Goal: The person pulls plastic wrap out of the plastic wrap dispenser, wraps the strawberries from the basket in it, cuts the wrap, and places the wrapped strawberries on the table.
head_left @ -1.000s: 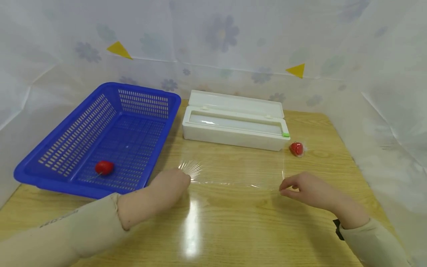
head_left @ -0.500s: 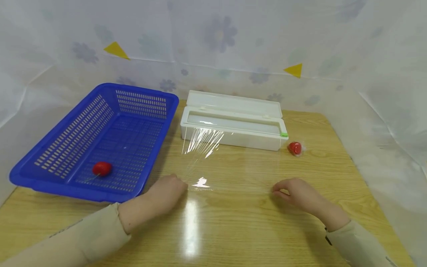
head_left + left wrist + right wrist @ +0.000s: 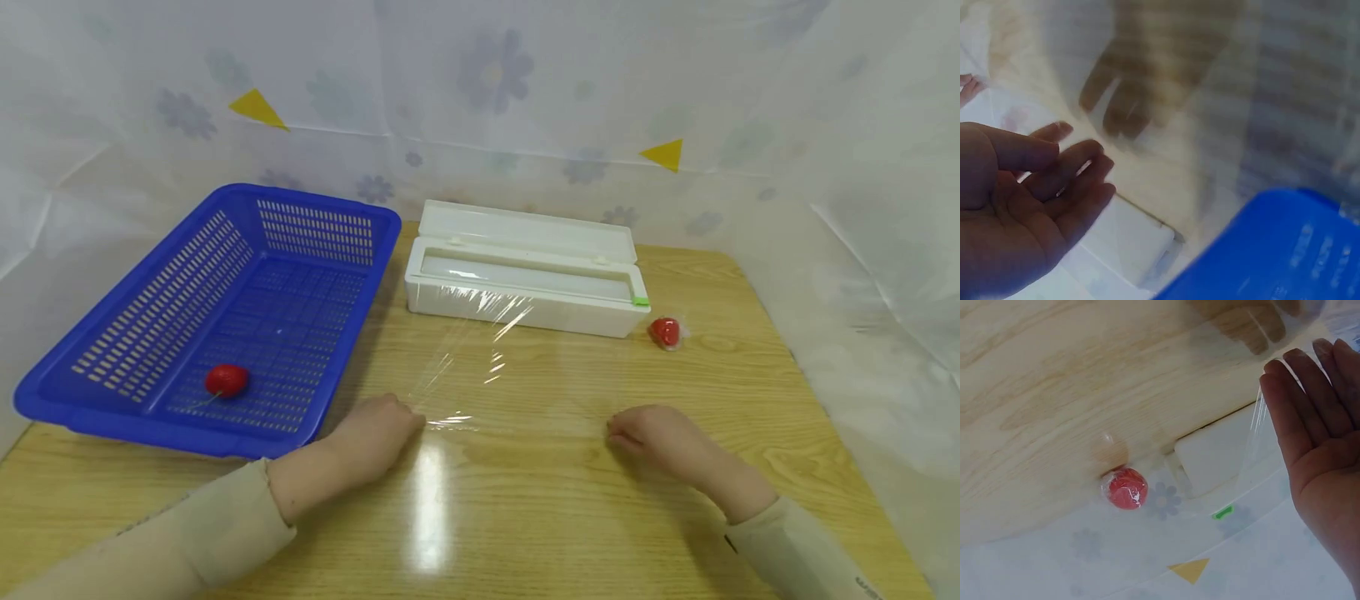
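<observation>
A sheet of clear cling film (image 3: 517, 375) stretches over the table from a white cling film box (image 3: 517, 308), whose lid stands raised. The left hand (image 3: 375, 435) pinches the near left corner of the film between thumb and forefinger; in the left wrist view the left hand's other fingers (image 3: 1079, 212) are loosely bent. At the near right corner, the right hand (image 3: 663, 437) pinches the film. Its fingertips lie close together in the right wrist view, where the right hand (image 3: 1329, 437) shows its palm. Bright creases run through the film on the left.
A blue plastic basket (image 3: 352, 333) stands at the left, holding a red strawberry-like fruit (image 3: 227, 381) with a thin stem. Right of the box lies a red fruit wrapped in film (image 3: 666, 332). A green slider (image 3: 640, 302) sits on the box's right end. A flowered curtain (image 3: 487, 83) closes the back.
Both hands have come slightly nearer the body, drawing more film from the box. The right hand has also shifted a little left. Creases on the film now reach toward the box.
</observation>
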Demonstrator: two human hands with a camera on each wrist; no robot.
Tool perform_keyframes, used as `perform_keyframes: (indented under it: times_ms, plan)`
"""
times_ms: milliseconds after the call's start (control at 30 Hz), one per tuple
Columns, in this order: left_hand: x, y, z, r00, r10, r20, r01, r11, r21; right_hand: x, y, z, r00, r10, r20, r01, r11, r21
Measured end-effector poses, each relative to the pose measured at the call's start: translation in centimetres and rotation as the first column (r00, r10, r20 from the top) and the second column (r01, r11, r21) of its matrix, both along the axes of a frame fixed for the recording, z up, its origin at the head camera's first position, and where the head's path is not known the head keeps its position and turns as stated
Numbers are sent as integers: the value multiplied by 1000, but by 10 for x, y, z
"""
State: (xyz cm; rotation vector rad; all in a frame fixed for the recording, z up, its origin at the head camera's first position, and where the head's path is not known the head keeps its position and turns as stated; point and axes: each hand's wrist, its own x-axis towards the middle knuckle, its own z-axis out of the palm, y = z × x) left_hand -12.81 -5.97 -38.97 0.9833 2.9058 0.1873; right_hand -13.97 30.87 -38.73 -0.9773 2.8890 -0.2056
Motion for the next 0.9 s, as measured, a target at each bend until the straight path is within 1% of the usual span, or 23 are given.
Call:
perform_keyframes:
  times_ms: [67, 133, 300, 467, 567, 633, 700, 800, 900]
  plan:
    - [2, 2, -2, 1000, 6, 4, -6, 1000, -21, 2, 1, -3, 1000, 3, -17, -3, 1000, 13]
    - [4, 3, -4, 1000, 17, 23, -16, 999, -27, 5, 2, -7, 999, -9, -43, 10, 1000, 21]
    - [8, 3, -4, 995, 45, 91, -46, 999, 8, 15, 4, -14, 993, -41, -109, 42, 999, 5]
    - [10, 0, -4, 988, 68, 139, -72, 997, 28, 21, 1, -16, 992, -65, -113, 65, 998, 2]
    - [10, -2, -4, 985, 71, 158, -73, 997, 6, 23, -1, -15, 991, -42, -125, 44, 999, 14]
    - [10, -3, -5, 986, 59, 155, -56, 998, -20, 25, -1, -15, 989, -12, -149, 15, 1000, 19]
    - [10, -4, -6, 990, 50, 135, -45, 998, -36, 26, 0, -17, 982, 21, -188, -15, 999, 30]
    - [11, -5, -8, 996, 44, 81, -42, 999, -35, 27, 2, -21, 976, 40, -213, -31, 999, 45]
    - [11, -5, -10, 999, 38, 18, -37, 999, -25, 29, 3, -24, 977, 34, -209, -22, 998, 57]
